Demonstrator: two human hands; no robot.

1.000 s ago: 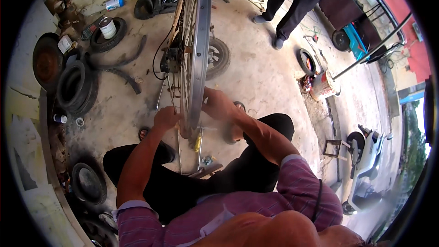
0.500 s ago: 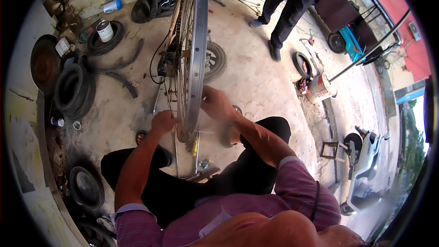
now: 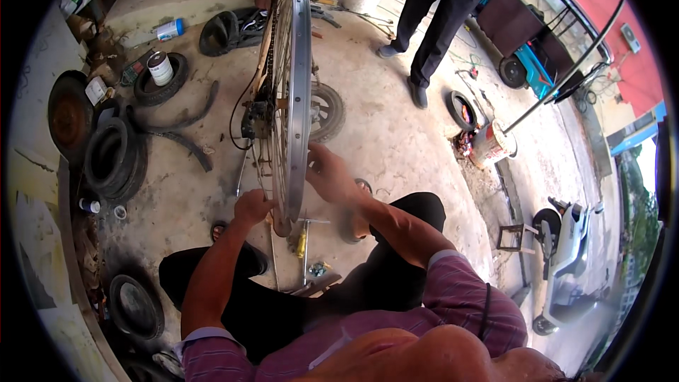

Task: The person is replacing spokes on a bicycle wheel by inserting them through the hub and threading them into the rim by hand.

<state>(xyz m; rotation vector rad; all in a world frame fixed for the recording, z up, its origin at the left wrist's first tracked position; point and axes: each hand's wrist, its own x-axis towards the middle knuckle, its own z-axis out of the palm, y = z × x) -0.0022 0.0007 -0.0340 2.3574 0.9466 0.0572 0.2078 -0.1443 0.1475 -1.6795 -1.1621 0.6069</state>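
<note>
A bicycle wheel with a bare silver rim [image 3: 300, 78] and thin spokes stands upright in front of me, with no tyre showing on the rim. The fingers of my left hand [image 3: 252, 206] are curled at the lower left side of the wheel, by the spokes. On the opposite side, my right hand [image 3: 329, 175] has bent fingers pressed against the rim's edge. Part of each grip is hidden by the hand itself. Left of the spokes is a dark derailleur [image 3: 249, 124] with a cable. Below the wheel, a yellow-handled tool [image 3: 302, 245] lies between my feet.
Old tyres [image 3: 109, 159] are stacked at the left, near a paint can [image 3: 160, 68] inside another tyre. A person in dark trousers [image 3: 442, 18] stands ahead on the right. Further right are a bucket [image 3: 493, 144], a small stool [image 3: 517, 238] and a white scooter [image 3: 566, 258].
The whole scene sits slightly lower in the picture, showing more of the bicycle at the top. Both hands keep nearly the same places on the wheel.
</note>
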